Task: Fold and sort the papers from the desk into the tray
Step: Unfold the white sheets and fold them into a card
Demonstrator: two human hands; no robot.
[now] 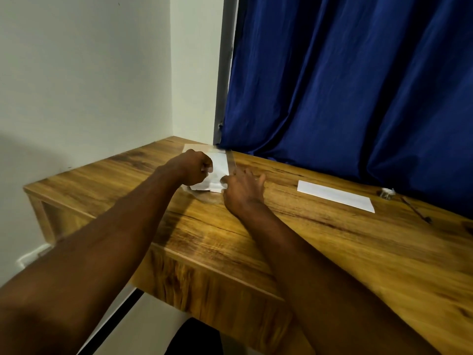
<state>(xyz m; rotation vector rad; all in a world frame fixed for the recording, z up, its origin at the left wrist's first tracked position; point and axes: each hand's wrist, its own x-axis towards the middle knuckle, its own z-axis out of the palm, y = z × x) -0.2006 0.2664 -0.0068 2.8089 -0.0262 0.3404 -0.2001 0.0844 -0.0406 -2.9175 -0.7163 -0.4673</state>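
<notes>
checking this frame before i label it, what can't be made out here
Head view only:
- Tray: clear, so only its right wall shows; its outline is unsure.
- Paper: partly covered by the left hand and right hand; its fold state is unclear.
- Left fingertips: curled under, so the grip is hidden.
- Small object by the curtain: too small to identify.
- Folded paper: its fold count is unclear.

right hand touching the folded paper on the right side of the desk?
Apart. The head view shows the right hand at the papers in the clear tray, with bare desk between it and the folded paper.
</notes>
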